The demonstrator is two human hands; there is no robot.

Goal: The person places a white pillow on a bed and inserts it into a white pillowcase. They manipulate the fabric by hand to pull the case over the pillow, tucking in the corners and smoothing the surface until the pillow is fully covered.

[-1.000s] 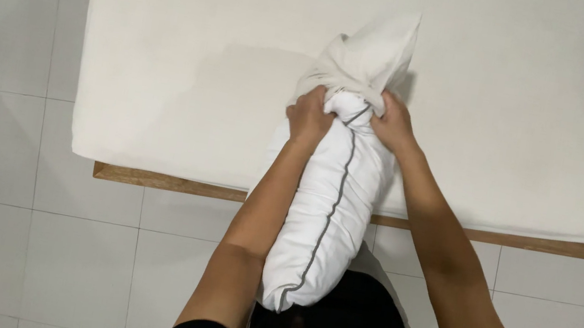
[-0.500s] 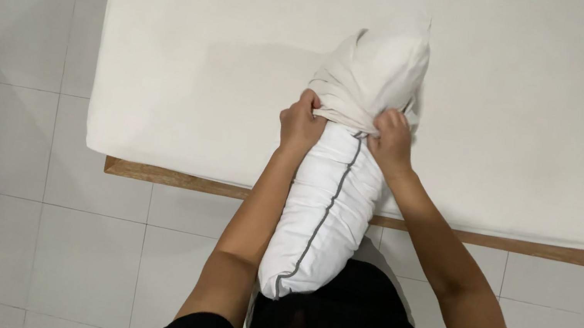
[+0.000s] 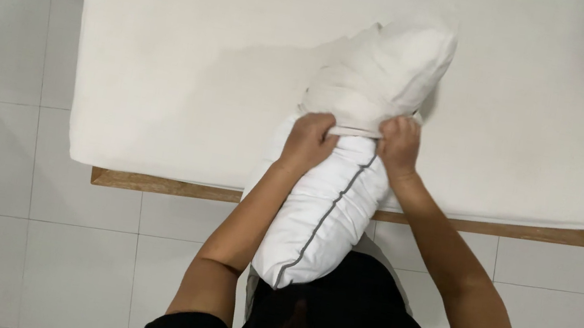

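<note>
Head view: both hands, left and right, clench the case hem around the pillow overhanging the bed edge, and I'd say uneven pulling could bunch it or slip the grip.

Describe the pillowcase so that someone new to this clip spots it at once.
Start at the white mattress on its wooden base. Near its front edge a white pillow with a grey piped seam sticks out toward the person. The pillowcase is the cream, wrinkled cloth bunched over the pillow's far end, its hem pinched by the left hand and right hand.
</note>
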